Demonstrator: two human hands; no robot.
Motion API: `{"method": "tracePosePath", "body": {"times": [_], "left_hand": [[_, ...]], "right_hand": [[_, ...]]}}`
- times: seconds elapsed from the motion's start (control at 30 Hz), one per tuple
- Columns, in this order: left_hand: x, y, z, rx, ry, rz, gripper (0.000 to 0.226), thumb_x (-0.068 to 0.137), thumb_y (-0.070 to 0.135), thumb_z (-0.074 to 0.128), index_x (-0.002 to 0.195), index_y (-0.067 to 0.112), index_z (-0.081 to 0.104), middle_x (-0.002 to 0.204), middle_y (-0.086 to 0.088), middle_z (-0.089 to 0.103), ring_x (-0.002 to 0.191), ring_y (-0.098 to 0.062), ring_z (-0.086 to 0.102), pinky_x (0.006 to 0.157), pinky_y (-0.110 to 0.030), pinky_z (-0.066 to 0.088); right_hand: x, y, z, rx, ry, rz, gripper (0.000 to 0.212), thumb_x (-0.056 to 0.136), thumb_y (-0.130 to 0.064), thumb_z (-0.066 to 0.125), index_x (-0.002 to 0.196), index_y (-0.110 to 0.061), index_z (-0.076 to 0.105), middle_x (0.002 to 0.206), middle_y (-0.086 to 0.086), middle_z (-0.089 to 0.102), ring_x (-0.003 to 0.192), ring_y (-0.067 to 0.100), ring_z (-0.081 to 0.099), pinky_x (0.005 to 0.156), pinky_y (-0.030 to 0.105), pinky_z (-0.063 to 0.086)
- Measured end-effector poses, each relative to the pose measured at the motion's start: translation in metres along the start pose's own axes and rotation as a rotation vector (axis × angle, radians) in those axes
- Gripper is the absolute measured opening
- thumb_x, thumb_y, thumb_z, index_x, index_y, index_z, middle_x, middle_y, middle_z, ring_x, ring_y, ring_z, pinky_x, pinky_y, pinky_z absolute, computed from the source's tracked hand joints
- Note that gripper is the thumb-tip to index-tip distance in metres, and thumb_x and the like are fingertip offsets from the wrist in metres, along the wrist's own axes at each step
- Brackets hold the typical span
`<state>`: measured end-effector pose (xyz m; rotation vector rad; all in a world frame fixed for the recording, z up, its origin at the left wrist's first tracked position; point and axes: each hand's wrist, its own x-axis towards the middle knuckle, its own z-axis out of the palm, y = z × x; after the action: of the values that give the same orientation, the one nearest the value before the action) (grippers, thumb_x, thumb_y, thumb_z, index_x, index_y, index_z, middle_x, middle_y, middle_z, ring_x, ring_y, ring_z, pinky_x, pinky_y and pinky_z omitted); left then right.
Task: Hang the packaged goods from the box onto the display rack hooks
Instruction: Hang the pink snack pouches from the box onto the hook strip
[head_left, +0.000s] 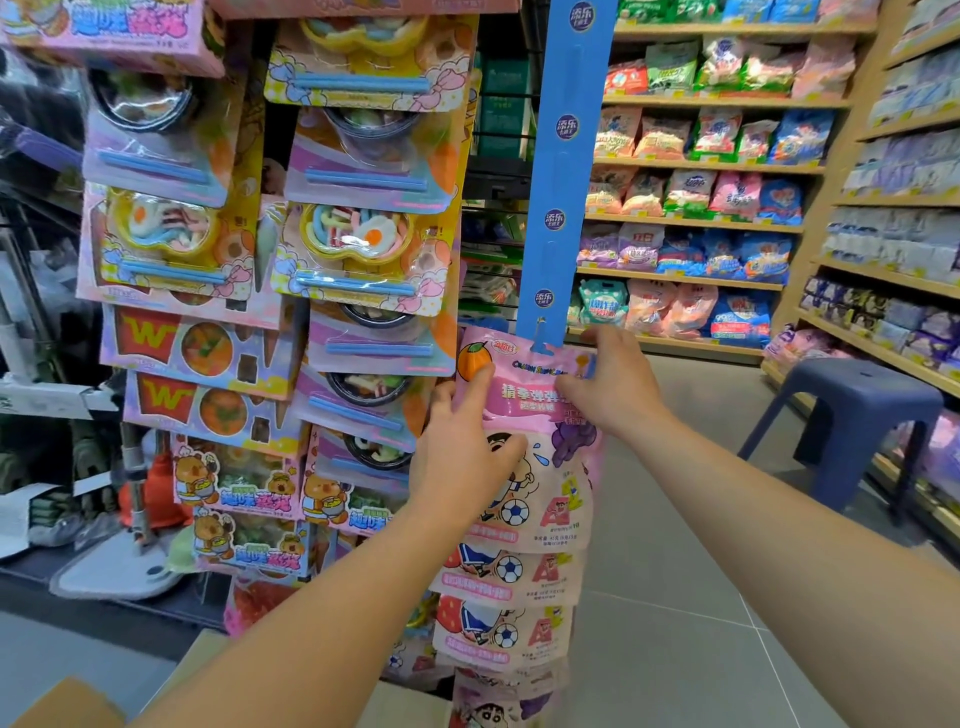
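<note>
While both hands work at the blue hanging strip (558, 171), the pink pouch (540, 410) sits at the strip's lower end, its top edge level with a blue hook tab (540, 340) that pokes through the pouch's header. The left hand (462, 457) lies against the pouch's left half — index finger extended up toward the printed orange, thumb pressed across the cartoon figure on the front, remaining fingers hidden behind the pack, so the pouch is pinched between thumb and fingers. The right hand (608, 384) holds the pouch's upper right corner: thumb on the front face, fingers curled behind the top edge just beside the strip.

Directly below the held pouch, three more pink pouches (506, 597) of the same print hang in an overlapping column. To the left, a display rack (291, 249) carries carded toy-food candy packs in dense rows. A cardboard box (62, 701) shows at the near left edge; its contents cannot be seen. On the far right, wooden shelves (717, 161) hold bagged snacks, and a blue plastic stool (852, 410) stands on the grey tiled floor (665, 597).
</note>
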<state>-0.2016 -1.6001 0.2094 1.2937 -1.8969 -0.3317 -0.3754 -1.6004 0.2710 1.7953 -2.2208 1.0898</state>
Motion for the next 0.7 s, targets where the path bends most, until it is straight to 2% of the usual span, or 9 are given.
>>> {"method": "tracePosePath", "body": {"times": [0.07,0.23,0.4,0.57,0.7], "left_hand": [[-0.003,0.002,0.000,0.069,-0.014,-0.011,0.081,0.082,0.047,0.061,0.148,0.044,0.014,0.148,-0.002,0.026,0.126,-0.030,0.044,0.088,-0.045,0.051],[-0.014,0.006,0.001,0.135,-0.008,-0.007,0.089,0.083,0.048,0.062,0.151,0.042,0.006,0.159,0.001,0.001,0.131,-0.035,0.037,0.096,-0.046,0.046],[-0.021,-0.001,0.007,0.145,0.021,0.058,0.091,0.084,0.048,0.062,0.154,0.035,0.004,0.161,0.000,-0.007,0.145,-0.031,0.015,0.111,-0.045,0.035],[-0.027,-0.007,0.010,0.176,0.053,0.137,0.088,0.087,0.049,0.060,0.155,0.028,0.010,0.163,-0.005,-0.001,0.149,-0.026,0.006,0.119,-0.041,0.023],[-0.029,-0.003,0.005,0.144,0.077,0.173,0.081,0.087,0.042,0.061,0.153,0.020,0.020,0.161,-0.008,0.013,0.147,-0.024,0.013,0.119,-0.040,0.024]], "right_hand": [[-0.002,0.001,-0.001,0.029,-0.001,0.019,0.064,0.085,-0.027,0.070,0.139,-0.011,0.042,0.140,0.011,0.042,0.124,0.026,0.048,0.086,0.026,0.037],[-0.006,0.005,-0.004,0.068,-0.002,0.039,0.063,0.082,-0.031,0.071,0.136,-0.012,0.045,0.138,0.009,0.043,0.122,0.025,0.049,0.084,0.027,0.036],[-0.013,0.007,-0.006,0.053,-0.003,0.016,0.062,0.081,-0.034,0.072,0.133,-0.012,0.047,0.133,0.009,0.045,0.120,0.027,0.050,0.088,0.032,0.043],[-0.021,0.004,-0.007,-0.073,0.042,-0.070,0.065,0.082,-0.037,0.069,0.136,-0.011,0.046,0.134,0.010,0.048,0.125,0.028,0.045,0.098,0.035,0.041],[-0.030,-0.002,-0.010,-0.141,0.108,-0.159,0.065,0.081,-0.033,0.066,0.139,-0.012,0.046,0.137,0.007,0.049,0.129,0.026,0.041,0.105,0.037,0.036]]}}
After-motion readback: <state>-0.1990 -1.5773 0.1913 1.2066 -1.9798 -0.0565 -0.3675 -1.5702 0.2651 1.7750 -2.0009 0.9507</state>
